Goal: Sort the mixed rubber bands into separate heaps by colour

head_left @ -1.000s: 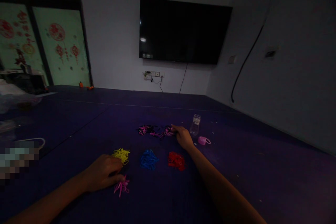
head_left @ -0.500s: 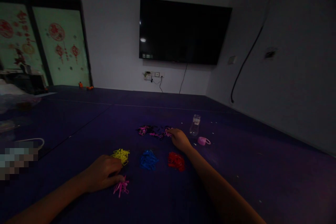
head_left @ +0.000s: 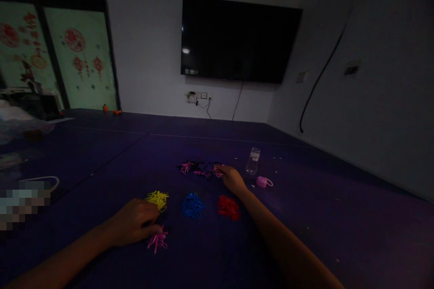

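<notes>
My left hand [head_left: 135,222] rests on the purple surface with thumb and fingers apart. Its fingers lie beside a pile of yellow rubber bands [head_left: 157,199], and its thumb touches a small pile of pink rubber bands [head_left: 158,240]. Farther forward, my right hand [head_left: 232,179] has its fingertips closed on pink bands at the right end of a mixed pile of black and pink rubber bands [head_left: 187,167]. The fingertips are small and dark here. Between the arms lie a blue pile of bands [head_left: 192,206] and a red pile of bands [head_left: 228,207].
A clear bottle [head_left: 253,161] stands right of my right hand, with a pink cap with a loop [head_left: 263,182] near it. Plastic bags [head_left: 16,119] lie at far left. A television [head_left: 239,40] hangs on the back wall above several sockets.
The camera view has shifted very slightly. Both hands and the piles of bands keep nearly the same places.
</notes>
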Action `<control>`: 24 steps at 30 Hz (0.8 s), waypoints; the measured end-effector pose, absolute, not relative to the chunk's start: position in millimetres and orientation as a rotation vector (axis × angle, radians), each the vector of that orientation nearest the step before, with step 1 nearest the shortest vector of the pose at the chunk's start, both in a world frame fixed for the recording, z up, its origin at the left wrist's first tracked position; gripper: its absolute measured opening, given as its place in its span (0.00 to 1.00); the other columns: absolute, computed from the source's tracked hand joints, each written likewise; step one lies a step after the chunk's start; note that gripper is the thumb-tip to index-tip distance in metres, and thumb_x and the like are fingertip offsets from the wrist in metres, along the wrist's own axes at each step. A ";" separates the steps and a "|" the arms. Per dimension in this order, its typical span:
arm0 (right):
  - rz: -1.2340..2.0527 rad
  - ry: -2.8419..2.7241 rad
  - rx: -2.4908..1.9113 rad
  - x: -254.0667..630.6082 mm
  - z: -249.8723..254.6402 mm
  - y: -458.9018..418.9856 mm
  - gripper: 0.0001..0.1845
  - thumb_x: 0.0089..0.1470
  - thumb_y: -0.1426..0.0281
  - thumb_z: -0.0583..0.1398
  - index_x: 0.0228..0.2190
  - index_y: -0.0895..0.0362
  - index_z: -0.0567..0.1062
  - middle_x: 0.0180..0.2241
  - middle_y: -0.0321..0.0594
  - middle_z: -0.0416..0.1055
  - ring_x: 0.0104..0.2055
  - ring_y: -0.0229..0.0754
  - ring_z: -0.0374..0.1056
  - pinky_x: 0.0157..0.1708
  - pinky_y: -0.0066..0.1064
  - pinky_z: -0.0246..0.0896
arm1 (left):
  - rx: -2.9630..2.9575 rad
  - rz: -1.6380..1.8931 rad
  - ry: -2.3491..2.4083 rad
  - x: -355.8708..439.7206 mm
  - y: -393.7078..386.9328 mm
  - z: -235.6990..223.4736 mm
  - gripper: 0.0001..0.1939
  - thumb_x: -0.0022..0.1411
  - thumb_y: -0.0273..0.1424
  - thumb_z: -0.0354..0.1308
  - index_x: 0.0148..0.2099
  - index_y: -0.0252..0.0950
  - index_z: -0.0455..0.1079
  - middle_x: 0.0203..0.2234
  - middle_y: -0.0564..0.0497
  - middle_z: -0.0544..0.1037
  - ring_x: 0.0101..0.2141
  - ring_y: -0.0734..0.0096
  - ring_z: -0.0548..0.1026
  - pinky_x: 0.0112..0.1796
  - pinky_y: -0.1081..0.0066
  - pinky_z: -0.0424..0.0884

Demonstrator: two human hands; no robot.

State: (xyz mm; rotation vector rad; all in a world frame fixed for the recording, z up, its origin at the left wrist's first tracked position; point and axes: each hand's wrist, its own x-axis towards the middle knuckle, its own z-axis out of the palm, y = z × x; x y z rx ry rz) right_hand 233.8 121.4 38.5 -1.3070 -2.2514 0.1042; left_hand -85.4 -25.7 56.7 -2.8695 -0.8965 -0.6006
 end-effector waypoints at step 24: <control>0.100 -2.320 -1.131 239.3 35.6 125.7 0.26 0.43 0.85 0.50 0.41 0.57 0.76 0.42 0.42 0.74 0.45 0.41 0.68 0.48 0.30 0.58 | -2.874 -0.561 -0.880 -88.0 -22.3 51.5 0.28 0.68 0.47 0.34 0.23 0.35 0.59 0.18 0.54 0.66 0.18 0.77 0.63 0.21 0.75 0.52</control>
